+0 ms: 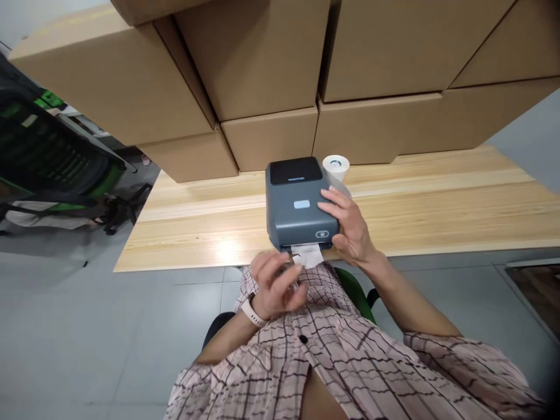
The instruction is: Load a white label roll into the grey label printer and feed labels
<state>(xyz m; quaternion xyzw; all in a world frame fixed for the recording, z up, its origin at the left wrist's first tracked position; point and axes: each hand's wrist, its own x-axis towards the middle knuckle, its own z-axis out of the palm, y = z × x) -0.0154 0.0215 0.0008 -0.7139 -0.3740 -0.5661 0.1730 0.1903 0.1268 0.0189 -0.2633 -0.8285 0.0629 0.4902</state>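
Observation:
A dark grey label printer (300, 201) stands at the front edge of the wooden table, with a white paper strip (308, 255) sticking out of its front slot. My right hand (350, 227) rests on the printer's right side, fingers spread over the top corner and thumb by the front. Just left of the strip and below the printer's front, my left hand (277, 280) hovers with curled, parted fingers; whether anything is between them is too blurred to tell. A white paper roll (336, 166) stands behind the printer's right side.
Large cardboard boxes (269, 137) are stacked along the back of the wooden table (196, 227). A black and green chair (52, 146) is at the far left. My lap is right under the table's front edge.

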